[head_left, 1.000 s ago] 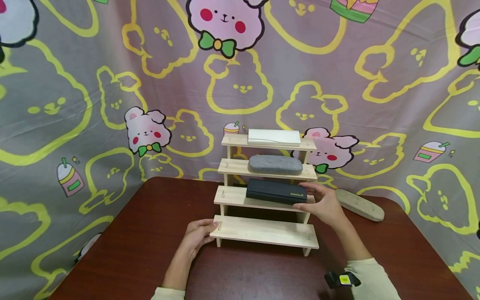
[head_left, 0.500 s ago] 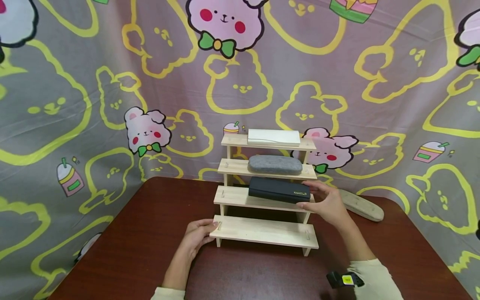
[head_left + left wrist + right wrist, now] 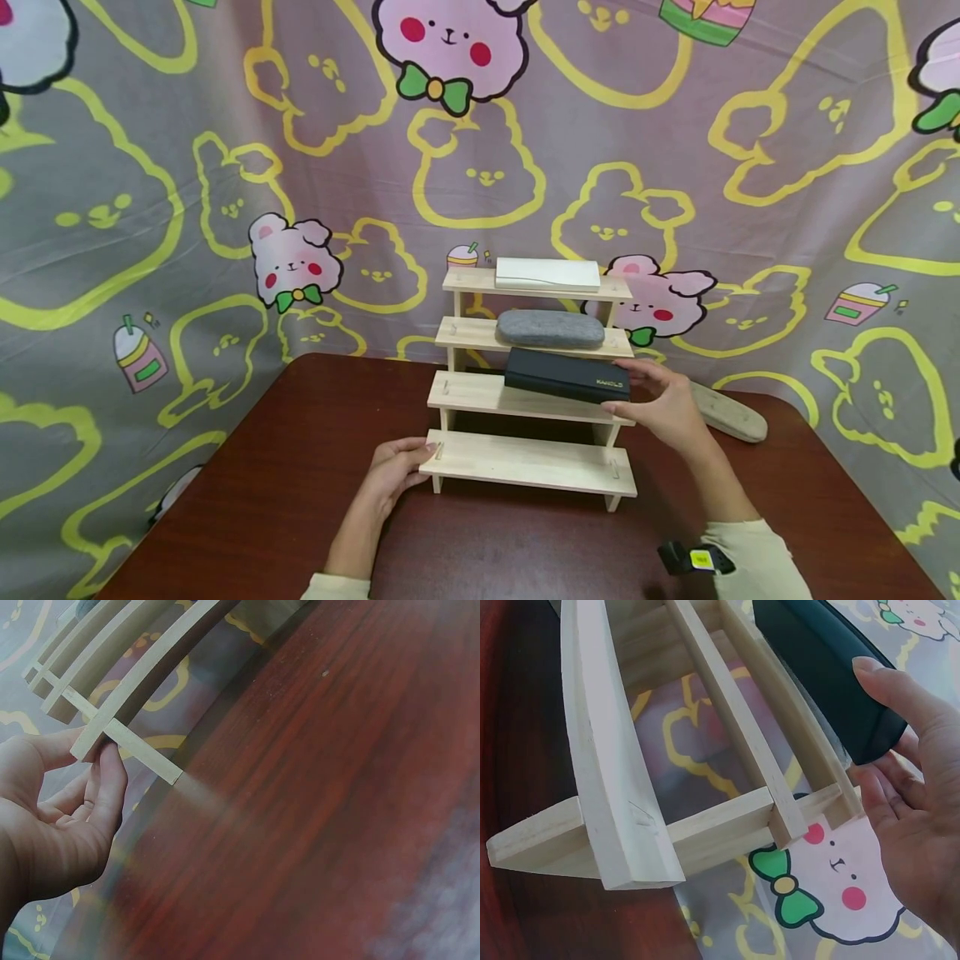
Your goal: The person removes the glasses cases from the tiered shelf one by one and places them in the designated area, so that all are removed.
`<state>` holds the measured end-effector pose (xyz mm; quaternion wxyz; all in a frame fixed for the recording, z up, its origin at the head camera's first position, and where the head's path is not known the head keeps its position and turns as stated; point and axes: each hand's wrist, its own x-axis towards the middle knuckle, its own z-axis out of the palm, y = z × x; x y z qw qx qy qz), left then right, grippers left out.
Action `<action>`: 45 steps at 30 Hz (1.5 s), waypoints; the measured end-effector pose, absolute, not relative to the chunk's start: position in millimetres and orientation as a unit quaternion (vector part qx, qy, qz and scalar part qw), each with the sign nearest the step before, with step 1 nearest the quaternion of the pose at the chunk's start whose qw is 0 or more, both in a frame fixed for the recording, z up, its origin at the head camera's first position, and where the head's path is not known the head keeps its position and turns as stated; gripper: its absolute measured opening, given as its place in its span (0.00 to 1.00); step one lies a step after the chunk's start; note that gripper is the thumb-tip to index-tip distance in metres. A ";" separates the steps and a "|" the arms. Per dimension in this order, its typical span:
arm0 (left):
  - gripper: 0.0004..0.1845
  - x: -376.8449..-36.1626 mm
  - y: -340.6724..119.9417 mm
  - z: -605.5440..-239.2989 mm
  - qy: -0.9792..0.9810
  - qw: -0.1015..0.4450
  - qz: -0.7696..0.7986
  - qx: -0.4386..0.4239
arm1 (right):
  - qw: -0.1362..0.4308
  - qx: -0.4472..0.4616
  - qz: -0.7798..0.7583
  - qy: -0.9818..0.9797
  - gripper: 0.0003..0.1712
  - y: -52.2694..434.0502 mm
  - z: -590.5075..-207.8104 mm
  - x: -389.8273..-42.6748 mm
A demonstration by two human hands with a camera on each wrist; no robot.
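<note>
**Black case coming off the second step of the wooden riser**

Head cam: a four-step pale wooden display riser (image 3: 525,400) stands on a dark red-brown wooden table (image 3: 262,500) in front of a cartoon-bear print cloth backdrop (image 3: 187,208). Top step has a flat white rectangular case (image 3: 547,273), the next one down a grey felt oval case (image 3: 550,328). The long black rectangular case with gold lettering (image 3: 566,375) sits at the second step from the bottom, its right end pinched by the right hand (image 3: 660,408), thumb under, fingers on top. That end looks tilted up and hanging past the shelf edge, so I'd say the step in hand is moving this case on or off that shelf; can't tell which from here. The left hand (image 3: 393,475) lies with relaxed fingers against the left end of the bottom step, steadying the riser. A beige flat oval case (image 3: 723,410) lies on the table behind the right hand.

Left wrist cam: fingertips (image 3: 105,761) press flat against the end of the lowest slat, nothing gripped.

Right wrist cam: thumb and fingers (image 3: 900,697) wrap the black case's rounded end, just above the slats.

Next move, I reckon, needs a level hold so the case clears the shelf above, with the left hand holding the riser in place.
</note>
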<state>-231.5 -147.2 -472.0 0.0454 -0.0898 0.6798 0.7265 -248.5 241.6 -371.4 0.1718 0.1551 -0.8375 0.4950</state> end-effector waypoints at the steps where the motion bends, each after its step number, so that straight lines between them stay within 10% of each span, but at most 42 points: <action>1: 0.22 -231.8 -147.0 -472.5 0.680 0.044 0.727 -0.090 | 0.174 0.156 0.496 -0.836 0.37 241.9 -371.3 -248.4; 45: 0.21 -231.1 -146.7 -472.6 0.677 0.044 0.729 -0.096 | 0.255 0.171 0.497 -0.812 0.36 268.9 -364.8 -244.0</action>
